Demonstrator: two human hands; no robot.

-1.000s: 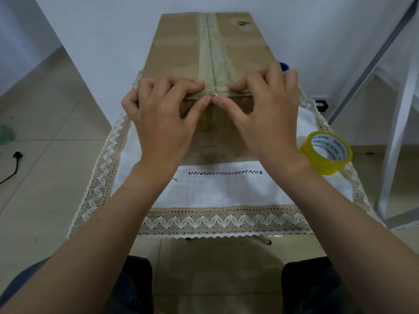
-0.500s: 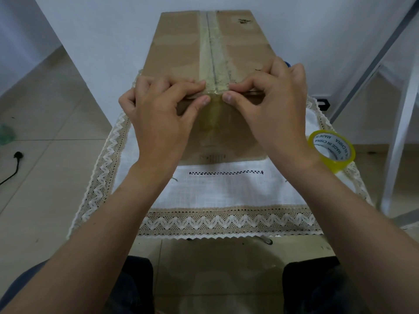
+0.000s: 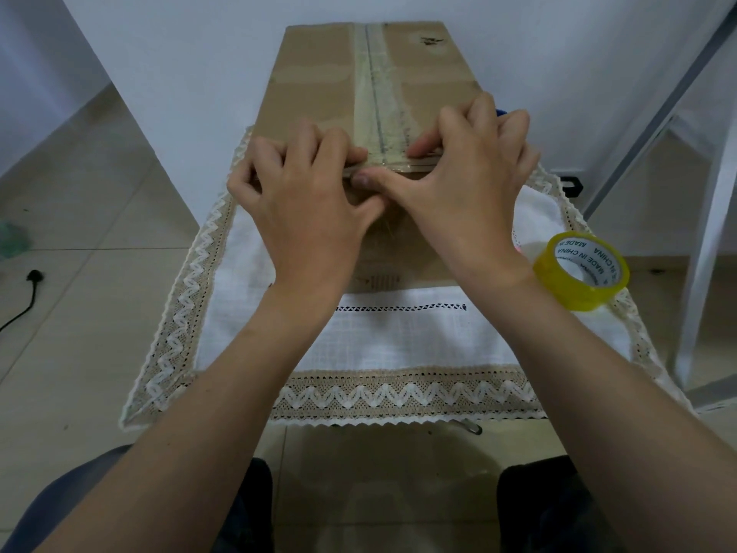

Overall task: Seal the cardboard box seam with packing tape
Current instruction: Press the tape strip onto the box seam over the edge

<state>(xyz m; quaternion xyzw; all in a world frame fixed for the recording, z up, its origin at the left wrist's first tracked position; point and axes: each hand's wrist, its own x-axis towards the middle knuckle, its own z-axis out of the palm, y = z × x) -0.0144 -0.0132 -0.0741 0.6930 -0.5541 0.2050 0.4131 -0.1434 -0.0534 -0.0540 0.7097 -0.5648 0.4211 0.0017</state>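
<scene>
Box [image 3: 319, 93] near edge beneath hands [image 3: 311, 209]

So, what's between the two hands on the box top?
The tape strip over the seam of the cardboard box lies between the left hand and the right hand. Below the edge their thumbs meet. Head view.

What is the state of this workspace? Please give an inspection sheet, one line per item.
Surface: white lace-edged cloth covers the table.
Job's things: cardboard box on the cloth, tape strip along its top seam; yellow tape roll beside it, right.
Clutter: blue item behind the box, mostly hidden.
Hands: left hand and right hand press the tape over the box's near top edge, fingers curled on top, thumbs on front.
Cables: black plug and cord on the floor, left.
Surroundings: white wall, tiled floor, metal frame at right.
</scene>
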